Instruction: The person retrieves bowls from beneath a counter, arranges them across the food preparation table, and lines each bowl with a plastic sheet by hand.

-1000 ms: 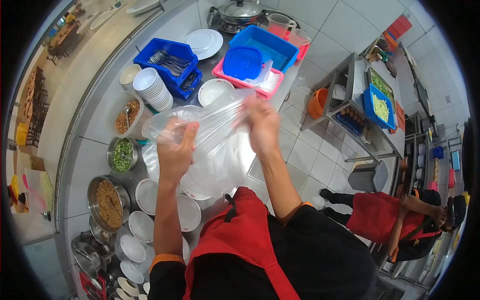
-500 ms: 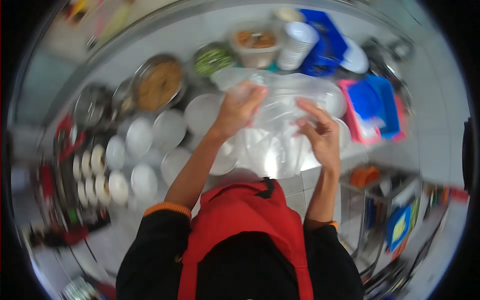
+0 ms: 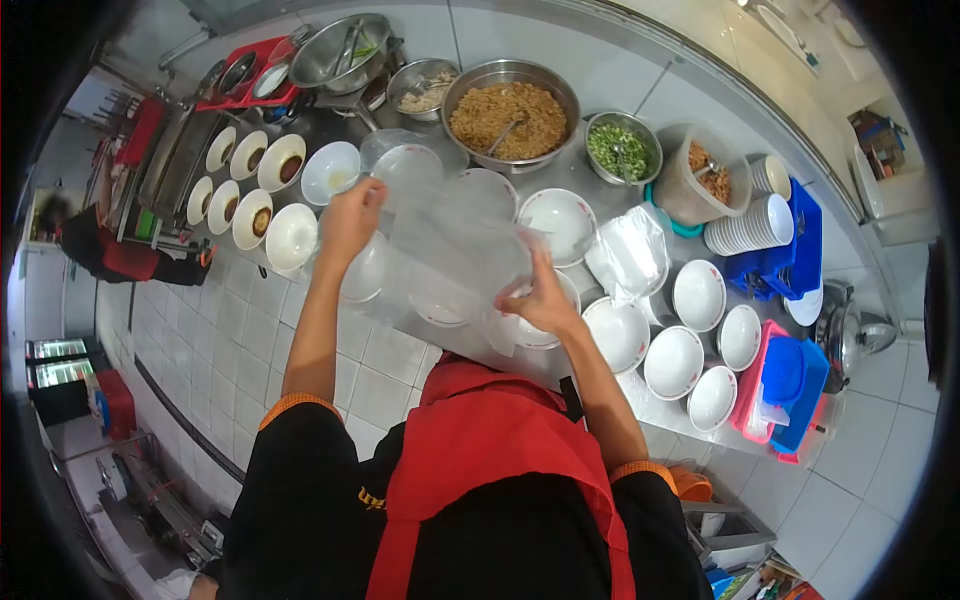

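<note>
A clear plastic bag (image 3: 445, 255) is stretched between my two hands above white bowls on the steel counter. My left hand (image 3: 352, 222) pinches its upper left part, beside a white bowl (image 3: 330, 172). My right hand (image 3: 543, 296) grips the bag's right edge with thumb and fingers, over another bowl. Through the film several bowls show faintly. Right of my right hand lies a folded clear plastic packet (image 3: 628, 254), among white bowls with red marks (image 3: 615, 336).
Along the back stand a pan of minced food (image 3: 508, 122), chopped greens (image 3: 622, 148) and a tub (image 3: 697, 176). Bowls with dark sauce (image 3: 280, 163) are at left. Blue and pink trays (image 3: 800, 395) sit at right. Another person (image 3: 110, 245) stands far left.
My view has turned towards the left part of the counter. Both hands have moved with the bag over the bowls there, and the bag now hangs spread between them.
</note>
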Tool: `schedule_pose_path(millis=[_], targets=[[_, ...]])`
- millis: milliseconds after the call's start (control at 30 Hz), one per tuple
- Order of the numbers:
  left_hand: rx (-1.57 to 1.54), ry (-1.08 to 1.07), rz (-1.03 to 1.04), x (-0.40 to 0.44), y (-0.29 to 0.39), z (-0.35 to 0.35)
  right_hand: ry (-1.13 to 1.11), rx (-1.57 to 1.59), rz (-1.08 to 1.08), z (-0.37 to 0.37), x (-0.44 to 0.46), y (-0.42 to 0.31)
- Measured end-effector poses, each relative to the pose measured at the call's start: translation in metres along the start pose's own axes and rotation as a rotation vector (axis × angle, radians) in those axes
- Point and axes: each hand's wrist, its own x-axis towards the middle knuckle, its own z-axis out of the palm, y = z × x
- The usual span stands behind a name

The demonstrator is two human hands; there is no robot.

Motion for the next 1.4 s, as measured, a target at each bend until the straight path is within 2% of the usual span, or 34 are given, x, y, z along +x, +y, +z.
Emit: schedule_pose_path(millis=[67, 100, 167, 233, 300, 367, 500, 567, 633, 700, 767, 833, 900, 933, 1033, 1067, 1100, 1133, 1200, 1267, 1367, 1400], targets=[[0.199, 0.362, -0.032, -0.004, -0.011, -0.018, 0.014, -0.043, 0.013, 0.018, 0.009, 0.016], [0.193, 0.354, -0.03, -0.005, -0.009, -0.02, 0.021, -0.043, 0.018, 0.023, 0.016, 0.024], [-0.033, 0.367, -0.116, -0.017, 0.03, -0.015, 0.026, -0.245, 0.014, 0.028, 0.018, 0.04], [-0.175, 0.149, -0.056, -0.039, 0.048, 0.02, 0.024, -0.298, 0.01, 0.032, 0.021, 0.044], [0.056, -0.107, 0.152, -0.064, 0.055, 0.061, 0.016, -0.343, -0.002, 0.037, 0.022, 0.049], [0.226, -0.328, 0.06, -0.084, 0.062, 0.092, 0.061, -0.599, -0.192, 0.043, 0.024, 0.054], [0.424, -0.39, 0.002, -0.104, 0.035, 0.126, 0.082, -0.714, -0.17, 0.055, 0.024, 0.055], [0.424, -0.263, 0.148, -0.113, 0.018, 0.134, 0.099, -0.771, -0.044, 0.059, 0.023, 0.048], [0.425, -0.238, 0.19, -0.118, 0.005, 0.136, 0.1, -0.79, -0.013, 0.063, 0.025, 0.041], [0.395, -0.225, 0.275, -0.118, 0.002, 0.136, 0.019, -0.814, 0.196, 0.062, 0.023, 0.025], [0.348, -0.284, 0.257, -0.113, 0.004, 0.138, 0.188, -0.782, -0.096, 0.052, 0.008, 0.049], [0.401, -0.316, 0.273, -0.109, 0.014, 0.134, 0.338, -0.597, 0.069, 0.045, -0.016, 0.014], [0.446, -0.359, 0.234, -0.111, 0.024, 0.131, 0.663, -0.744, -0.077, 0.028, -0.045, 0.02], [0.417, -0.384, 0.291, -0.114, 0.03, 0.13, 0.811, -0.775, -0.05, 0.016, -0.062, 0.028], [0.345, -0.383, 0.281, -0.109, 0.04, 0.12, 1.227, -1.02, -0.024, -0.035, -0.123, 0.064], [0.282, -0.367, 0.294, -0.109, 0.048, 0.116, 1.323, -0.97, 0.083, -0.053, -0.146, 0.074], [0.222, -0.35, 0.307, -0.106, 0.054, 0.113, 1.404, -0.932, 0.088, -0.07, -0.166, 0.07], [0.23, -0.359, 0.327, -0.101, 0.059, 0.113, 1.468, -1.058, 0.163, -0.09, -0.187, 0.088], [0.157, -0.336, 0.393, -0.095, 0.071, 0.116, 1.532, -0.942, 0.322, -0.122, -0.221, 0.092], [0.139, -0.338, 0.44, -0.082, 0.085, 0.122, 1.588, -1.017, 0.44, -0.148, -0.246, 0.097], [0.124, -0.301, 0.445, -0.076, 0.102, 0.132, 1.46, -1.147, 0.695, -0.181, -0.261, 0.09], [0.101, -0.28, 0.459, -0.074, 0.108, 0.136, 1.448, -1.14, 0.676, -0.196, -0.266, 0.095]])
